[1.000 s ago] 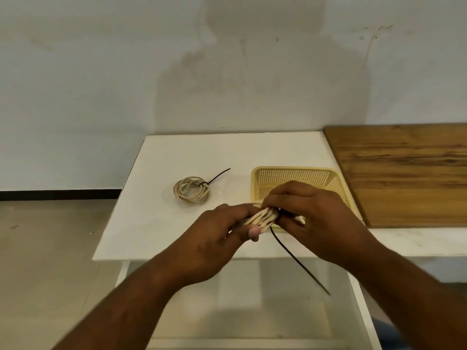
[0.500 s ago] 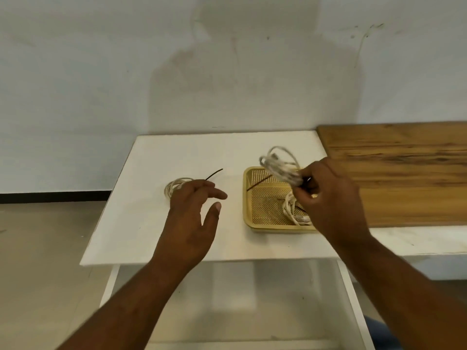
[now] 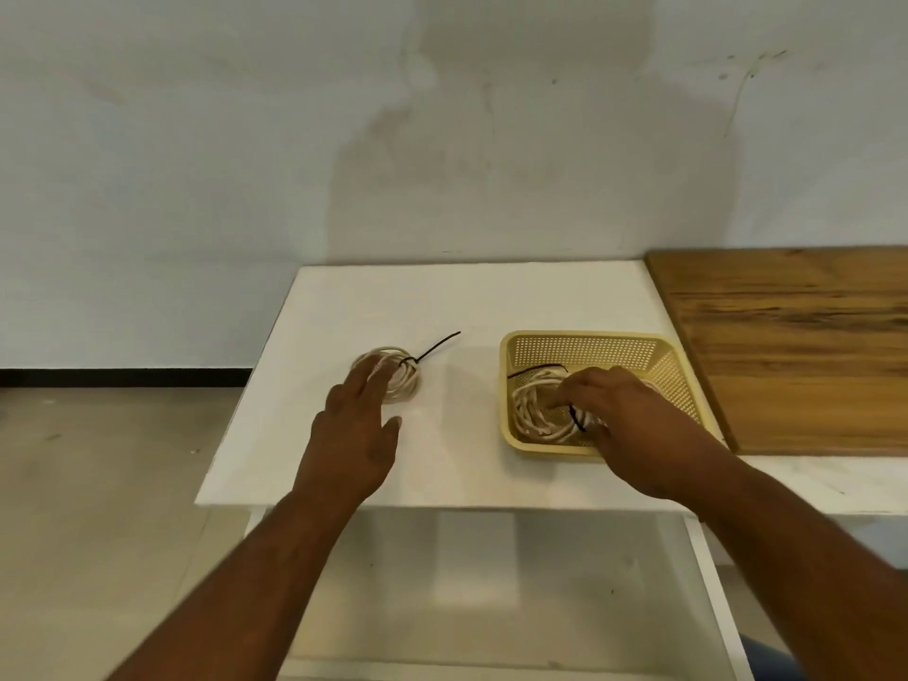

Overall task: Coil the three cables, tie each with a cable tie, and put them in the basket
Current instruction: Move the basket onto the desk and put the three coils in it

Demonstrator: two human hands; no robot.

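A cream cable coil (image 3: 407,383) tied with a black cable tie (image 3: 435,345) lies on the white table (image 3: 442,297). My left hand (image 3: 351,435) reaches over it with straight fingers, its fingertips touching the coil's left side. To the right stands a yellow perforated basket (image 3: 580,340) with coiled cream cables (image 3: 528,417) and black ties inside. My right hand (image 3: 624,415) is down in the basket, its fingers curled onto a tied coil there. How many coils lie in the basket I cannot tell.
A wooden board (image 3: 796,346) lies to the right of the basket, against the wall. The table's front edge is close under my forearms, and floor shows to the left and below.
My right hand carried the tied coil from in front of me down into the basket. My left hand let go of it and moved left onto the coil on the table.
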